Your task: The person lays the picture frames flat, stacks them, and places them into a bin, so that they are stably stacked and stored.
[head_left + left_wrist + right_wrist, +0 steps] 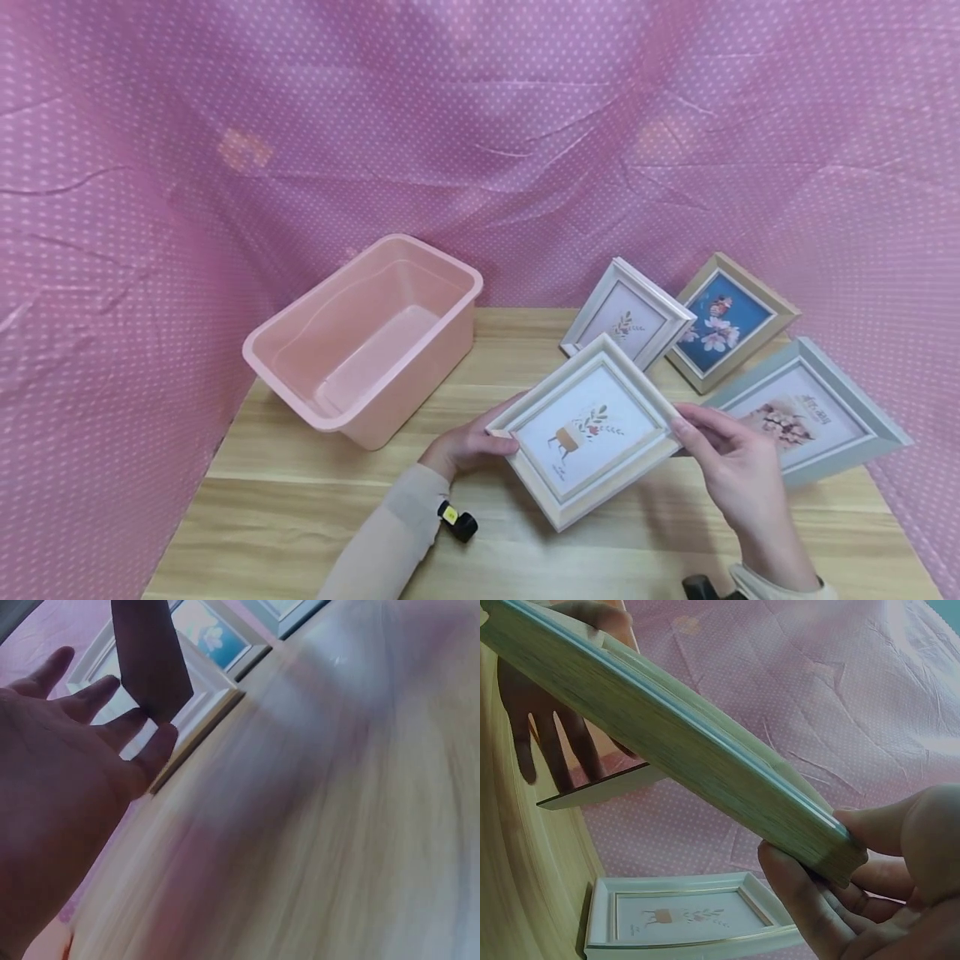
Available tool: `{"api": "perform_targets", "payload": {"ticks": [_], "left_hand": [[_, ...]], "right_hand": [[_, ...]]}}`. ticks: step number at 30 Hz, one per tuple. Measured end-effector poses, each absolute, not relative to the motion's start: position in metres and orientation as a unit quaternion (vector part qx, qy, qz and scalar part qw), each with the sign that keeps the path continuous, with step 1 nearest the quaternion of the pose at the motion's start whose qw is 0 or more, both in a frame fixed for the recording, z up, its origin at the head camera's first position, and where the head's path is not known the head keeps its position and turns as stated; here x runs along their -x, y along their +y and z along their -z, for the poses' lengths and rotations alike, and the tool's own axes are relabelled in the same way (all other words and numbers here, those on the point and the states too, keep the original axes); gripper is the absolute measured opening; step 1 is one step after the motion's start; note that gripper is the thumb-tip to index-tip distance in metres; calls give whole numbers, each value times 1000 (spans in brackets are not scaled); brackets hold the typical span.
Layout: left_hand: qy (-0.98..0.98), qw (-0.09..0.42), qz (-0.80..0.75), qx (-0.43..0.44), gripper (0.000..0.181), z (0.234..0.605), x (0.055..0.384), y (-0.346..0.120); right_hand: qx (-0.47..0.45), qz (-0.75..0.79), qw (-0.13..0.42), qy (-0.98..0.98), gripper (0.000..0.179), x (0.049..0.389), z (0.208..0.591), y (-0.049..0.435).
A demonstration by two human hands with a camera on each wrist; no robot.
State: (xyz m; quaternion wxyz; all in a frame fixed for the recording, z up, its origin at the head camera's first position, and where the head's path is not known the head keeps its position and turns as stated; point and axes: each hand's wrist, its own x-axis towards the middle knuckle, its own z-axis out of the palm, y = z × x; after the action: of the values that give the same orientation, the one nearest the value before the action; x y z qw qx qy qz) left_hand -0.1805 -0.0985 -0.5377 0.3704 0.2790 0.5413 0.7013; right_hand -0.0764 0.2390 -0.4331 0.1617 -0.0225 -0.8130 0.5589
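Note:
Both hands hold a cream picture frame (581, 432) tilted above the table, its print of a plant in an orange pot facing up. At its left corner is my left hand (476, 437), thumb over the front edge. Behind the frame, that hand's fingers (577, 746) spread out by the fold-out stand (604, 786); the left wrist view shows the same stand (150, 660) at the fingertips. My right hand (738, 467) pinches the right corner, thumb on the front, other fingers beneath. A similar white frame (626, 317) stands just behind.
A pink plastic bin (367, 342) sits at the left with nothing in it. At the right stand a tan frame (731, 321) with a blue flower picture and a grey-green frame (813, 412). Pink dotted cloth (480, 150) surrounds the wooden table (300, 517).

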Motion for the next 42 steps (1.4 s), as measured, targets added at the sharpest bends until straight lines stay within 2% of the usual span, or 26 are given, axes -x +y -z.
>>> {"api": "perform_targets", "payload": {"ticks": [7,14,27,36,42], "left_hand": [[575,374,-672,-278,111,534,180,-107],[592,364,-660,-285,107,534,180,-110],[679,290,-602,-303,107,530,187,-112],[680,276,-615,-290,110,530,187,-115],[678,260,-625,-287,100,530,187,-117]], "right_hand": [[-1,-560,162,-813,22,80,434,236],[-6,-549,157,-821,20,82,431,233],[7,-564,157,-810,22,84,432,235],[18,-569,153,-808,23,84,433,234],[24,-569,148,-808,24,85,434,234]]}}
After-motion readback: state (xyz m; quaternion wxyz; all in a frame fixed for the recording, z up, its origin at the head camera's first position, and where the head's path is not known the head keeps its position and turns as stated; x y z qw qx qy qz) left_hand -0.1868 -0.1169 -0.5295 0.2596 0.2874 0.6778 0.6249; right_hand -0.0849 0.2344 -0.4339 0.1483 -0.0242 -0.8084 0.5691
